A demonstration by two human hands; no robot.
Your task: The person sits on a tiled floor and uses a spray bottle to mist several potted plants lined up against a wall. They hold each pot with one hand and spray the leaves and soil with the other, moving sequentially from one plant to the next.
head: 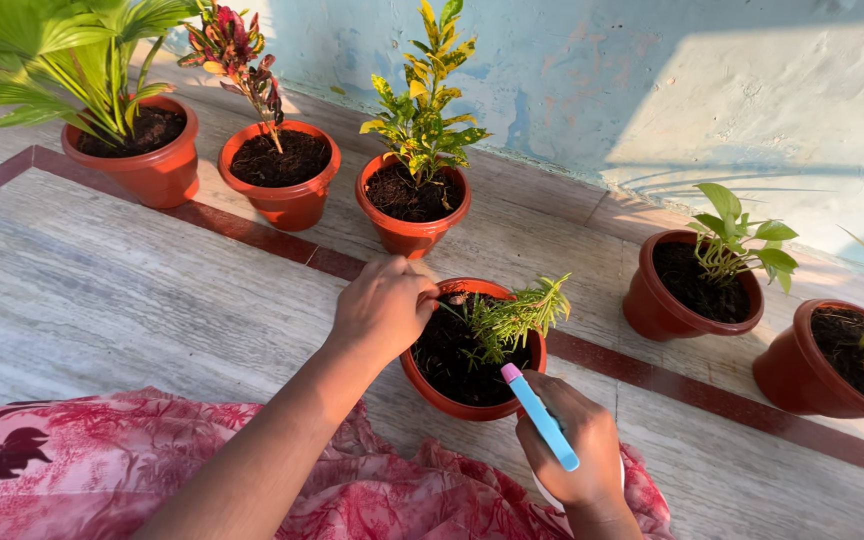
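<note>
The right hand (577, 450) is wrapped tight round a light, rigid sprayer (542, 418) at the near rim of the pot (452, 400), best taken by its body, while the left hand (382, 308), fingers curled, pinches the frail stem (457, 312) at the far rim.

The sprayer (544, 420) in the right hand (577, 450) is light blue with a pink tip. The pot (432, 385) under the left hand (384, 308) is terracotta orange, its soil (452, 360) dark brown, its plant (512, 318) green. The cloth (132, 460) beneath both wrists is pink, floral-patterned.
</note>
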